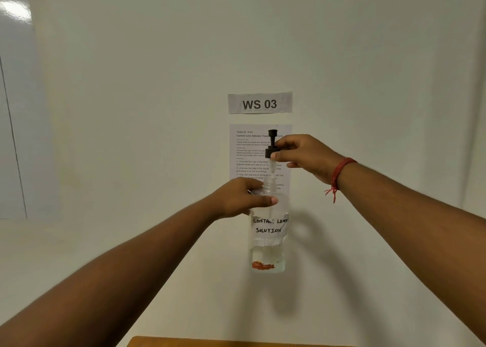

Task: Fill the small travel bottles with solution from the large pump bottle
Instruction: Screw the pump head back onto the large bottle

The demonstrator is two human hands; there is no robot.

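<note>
A large clear bottle point(268, 244), hand-labelled "CONTACT LENS SOLUTION", hangs in the air in front of the wall, upright. A little liquid sits at its bottom. My left hand point(242, 198) grips it around the shoulder, just below the neck. The black pump head point(272, 144) is lifted clear above the neck, its thin clear tube still reaching down into the bottle. My right hand point(302, 154) pinches the pump head from the right. No small travel bottles are in view.
A "WS 03" sign point(259, 103) and a printed task sheet point(252, 159) are stuck to the pale wall behind the bottle. A strip of wooden tabletop point(210, 342) shows at the bottom edge. A glossy white board point(13, 109) hangs at the left.
</note>
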